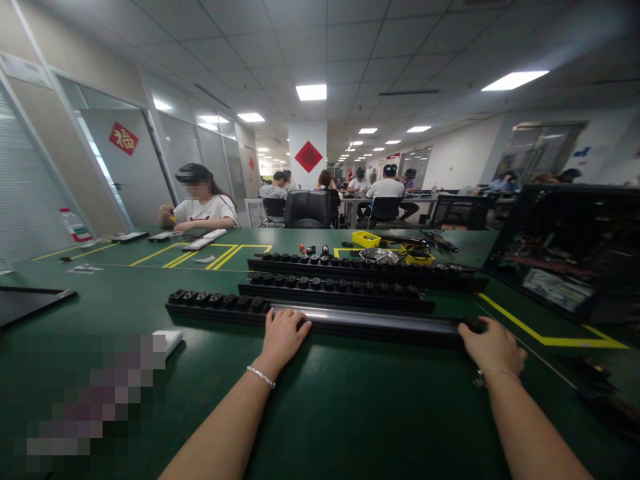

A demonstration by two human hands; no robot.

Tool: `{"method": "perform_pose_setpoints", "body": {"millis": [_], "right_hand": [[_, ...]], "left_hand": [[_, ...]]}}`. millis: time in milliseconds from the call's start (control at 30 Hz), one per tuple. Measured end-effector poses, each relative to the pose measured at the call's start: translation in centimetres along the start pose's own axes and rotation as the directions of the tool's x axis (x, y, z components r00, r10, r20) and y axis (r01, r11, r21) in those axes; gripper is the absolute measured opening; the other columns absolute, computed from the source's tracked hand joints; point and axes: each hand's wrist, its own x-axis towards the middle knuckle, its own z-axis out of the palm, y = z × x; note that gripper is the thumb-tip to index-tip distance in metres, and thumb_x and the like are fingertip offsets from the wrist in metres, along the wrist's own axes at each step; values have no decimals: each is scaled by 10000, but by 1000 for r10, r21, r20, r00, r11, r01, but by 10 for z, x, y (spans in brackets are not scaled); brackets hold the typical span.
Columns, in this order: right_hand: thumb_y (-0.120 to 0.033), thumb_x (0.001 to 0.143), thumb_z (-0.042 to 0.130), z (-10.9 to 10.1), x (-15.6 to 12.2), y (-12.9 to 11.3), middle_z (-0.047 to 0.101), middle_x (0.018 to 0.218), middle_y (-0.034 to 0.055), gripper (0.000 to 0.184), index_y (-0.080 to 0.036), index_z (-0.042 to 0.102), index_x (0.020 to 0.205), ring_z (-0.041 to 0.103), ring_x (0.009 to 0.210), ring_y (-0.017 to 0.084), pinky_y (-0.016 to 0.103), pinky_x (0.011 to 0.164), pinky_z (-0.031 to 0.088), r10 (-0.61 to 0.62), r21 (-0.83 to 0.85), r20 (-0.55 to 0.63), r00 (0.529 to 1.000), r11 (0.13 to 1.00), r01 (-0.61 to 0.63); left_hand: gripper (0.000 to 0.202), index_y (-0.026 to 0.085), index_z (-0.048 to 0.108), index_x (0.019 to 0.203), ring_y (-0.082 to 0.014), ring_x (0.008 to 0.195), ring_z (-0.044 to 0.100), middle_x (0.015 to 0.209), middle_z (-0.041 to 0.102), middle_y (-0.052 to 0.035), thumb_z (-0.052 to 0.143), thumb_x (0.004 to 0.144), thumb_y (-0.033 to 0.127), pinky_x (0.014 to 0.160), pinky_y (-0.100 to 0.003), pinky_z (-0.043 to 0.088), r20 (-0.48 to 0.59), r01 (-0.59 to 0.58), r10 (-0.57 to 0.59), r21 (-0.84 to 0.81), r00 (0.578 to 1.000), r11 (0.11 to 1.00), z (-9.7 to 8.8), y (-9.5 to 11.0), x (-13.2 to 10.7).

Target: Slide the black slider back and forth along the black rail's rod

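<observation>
A long black power strip [375,321] lies crosswise on the green table in front of me. Black socket modules [215,301] fill its left part, and a smooth glossy channel runs to the right. My left hand [285,330] is closed over the strip beside the last module; its fingertips are partly hidden. At the right end, my right hand [495,347] grips the strip, its thumb by a small dark piece [474,323] that I cannot make out clearly. Behind lie a second strip [335,288] and a third strip [360,267], both lined with sockets.
At the right stands an open black case [550,253]. Yellow trays [366,239] and a metal dish [379,255] with small parts are farther back. A bottle [77,227] stands far left. A co-worker [203,203] sits across the table. A blurred-out object lies front left.
</observation>
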Motion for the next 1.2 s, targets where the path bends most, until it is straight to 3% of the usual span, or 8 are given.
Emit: {"method": "perform_pose_setpoints", "body": {"millis": [433, 1200], "right_hand": [[-491, 723, 420, 3, 3, 4, 505, 1168, 182, 564, -160, 497, 1173, 427, 1120, 349, 499, 862, 369, -65, -28, -44, 997, 998, 64], [-484, 714, 423, 6, 15, 14, 531, 1130, 174, 523, -193, 496, 1143, 457, 1080, 369, 518, 780, 421, -28, -6, -59, 998, 1000, 28]], "left_hand": [[301, 286, 633, 904, -190, 920, 513, 887, 618, -11, 392, 839, 454, 986, -433, 222, 27, 23, -23, 10, 999, 1000, -5, 4, 1], [286, 276, 642, 862, -185, 885, 510, 852, 614, -8, 416, 823, 445, 960, -415, 248, 25, 36, -36, 1, 999, 999, -9, 6, 0]]}}
